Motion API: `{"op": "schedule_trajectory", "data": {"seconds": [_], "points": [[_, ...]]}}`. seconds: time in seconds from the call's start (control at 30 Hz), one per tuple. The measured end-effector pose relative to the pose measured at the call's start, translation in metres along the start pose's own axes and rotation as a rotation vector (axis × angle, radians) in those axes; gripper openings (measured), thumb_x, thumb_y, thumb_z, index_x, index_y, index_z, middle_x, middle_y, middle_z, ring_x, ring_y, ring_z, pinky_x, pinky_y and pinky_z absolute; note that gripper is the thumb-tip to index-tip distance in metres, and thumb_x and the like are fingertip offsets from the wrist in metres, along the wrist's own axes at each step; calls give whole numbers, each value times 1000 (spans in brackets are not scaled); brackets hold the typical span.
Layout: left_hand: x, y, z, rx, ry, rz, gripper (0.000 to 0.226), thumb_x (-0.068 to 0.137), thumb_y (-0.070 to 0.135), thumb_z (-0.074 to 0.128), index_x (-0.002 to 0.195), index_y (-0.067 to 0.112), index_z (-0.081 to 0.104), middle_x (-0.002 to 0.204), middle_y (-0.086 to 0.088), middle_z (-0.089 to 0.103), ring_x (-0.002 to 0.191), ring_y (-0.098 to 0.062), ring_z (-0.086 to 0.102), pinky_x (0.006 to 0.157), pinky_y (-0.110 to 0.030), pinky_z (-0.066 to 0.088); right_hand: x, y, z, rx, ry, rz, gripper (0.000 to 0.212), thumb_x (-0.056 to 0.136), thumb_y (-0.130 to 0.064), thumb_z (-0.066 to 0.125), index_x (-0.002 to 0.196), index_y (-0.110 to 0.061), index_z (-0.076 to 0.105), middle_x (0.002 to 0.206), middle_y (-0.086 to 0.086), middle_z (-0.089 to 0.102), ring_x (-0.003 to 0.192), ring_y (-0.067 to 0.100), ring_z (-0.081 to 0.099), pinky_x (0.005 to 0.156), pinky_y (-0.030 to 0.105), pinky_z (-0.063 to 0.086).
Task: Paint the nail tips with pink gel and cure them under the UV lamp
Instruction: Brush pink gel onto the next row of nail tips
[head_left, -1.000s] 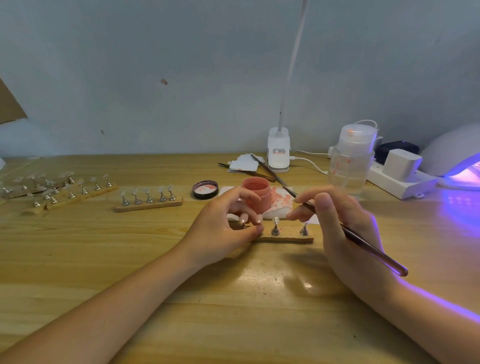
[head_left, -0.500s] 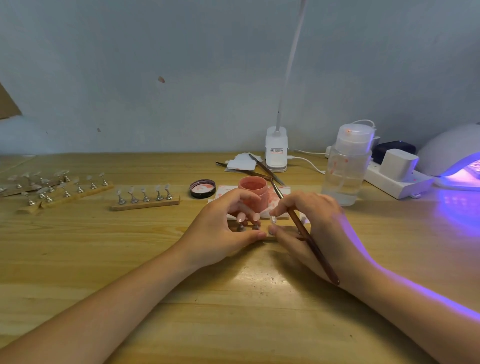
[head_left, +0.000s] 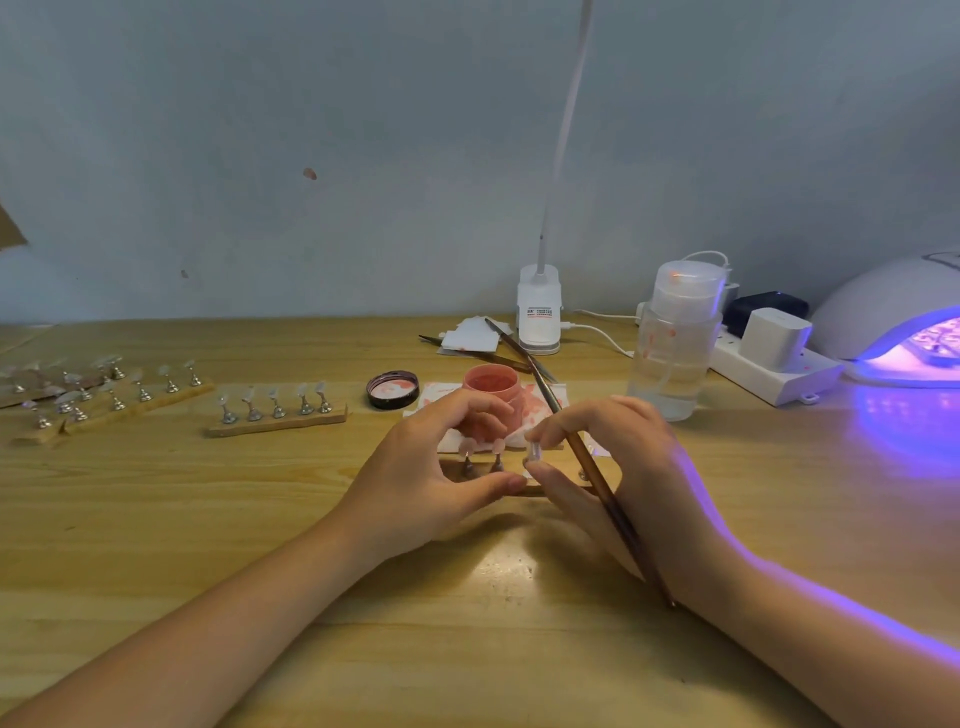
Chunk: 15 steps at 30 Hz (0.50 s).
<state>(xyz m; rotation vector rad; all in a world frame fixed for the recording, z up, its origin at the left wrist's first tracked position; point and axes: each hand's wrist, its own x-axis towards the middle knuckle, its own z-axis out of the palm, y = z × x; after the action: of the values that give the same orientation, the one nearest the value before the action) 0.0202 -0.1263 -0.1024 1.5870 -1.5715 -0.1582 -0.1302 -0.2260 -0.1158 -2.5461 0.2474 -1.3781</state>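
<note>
A pale wooden counter (head_left: 156, 519) runs up to a plain grey-blue wall (head_left: 260, 156), and violet light spills over its right side from the lit white UV lamp (head_left: 893, 317) in the far right corner. Beside the lamp lie a white power strip (head_left: 774, 374) and a clear plastic bottle (head_left: 675, 348); a white desk lamp base (head_left: 539, 312) stands against the wall. To the left sit wooden strips of mounted nail tips (head_left: 278, 405), still pale and clear.

The open pink gel jar (head_left: 491, 387) stands mid-counter on a stained paper, its black lid (head_left: 392, 388) just beside it. In front of it lies a wooden holder strip (head_left: 524, 488) with small metal stands. The left hand (head_left: 426, 478) curls round the strip's left end, thumb against its front edge. The right hand (head_left: 618, 467) pinches a clear nail tip (head_left: 534, 451) between thumb and forefinger over the strip, a long brush (head_left: 597, 478) held slanting across its fingers.
</note>
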Motion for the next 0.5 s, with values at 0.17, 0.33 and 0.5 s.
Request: {"op": "schedule_trajectory", "data": {"seconds": [0.17, 0.33, 0.5], "points": [[-3, 3, 1, 149, 98, 218, 30, 71, 38, 70, 94, 18, 71, 96, 9, 63, 96, -6, 56, 83, -38, 47, -1, -6, -2, 88, 57, -41, 18, 80, -34, 61, 93, -31, 50, 89, -17, 63, 95, -14, 48, 89, 24, 39], [-4, 4, 1, 199, 156, 297, 20, 72, 32, 70, 85, 17, 73, 89, 12, 62, 91, 0, 53, 79, -37, 44, 0, 8, -7, 145, -227, 87, 19, 78, -45, 63, 80, -26, 59, 89, -9, 65, 83, -2, 59, 92, 25, 45], [-4, 5, -1, 174, 166, 281, 26, 75, 37, 61, 84, 16, 73, 90, 14, 63, 91, 0, 53, 82, -38, 42, 8, -2, 2, 146, -81, 61, 13, 82, -24, 66, 89, -29, 55, 97, -13, 65, 87, 2, 65, 83, 27, 52]]}}
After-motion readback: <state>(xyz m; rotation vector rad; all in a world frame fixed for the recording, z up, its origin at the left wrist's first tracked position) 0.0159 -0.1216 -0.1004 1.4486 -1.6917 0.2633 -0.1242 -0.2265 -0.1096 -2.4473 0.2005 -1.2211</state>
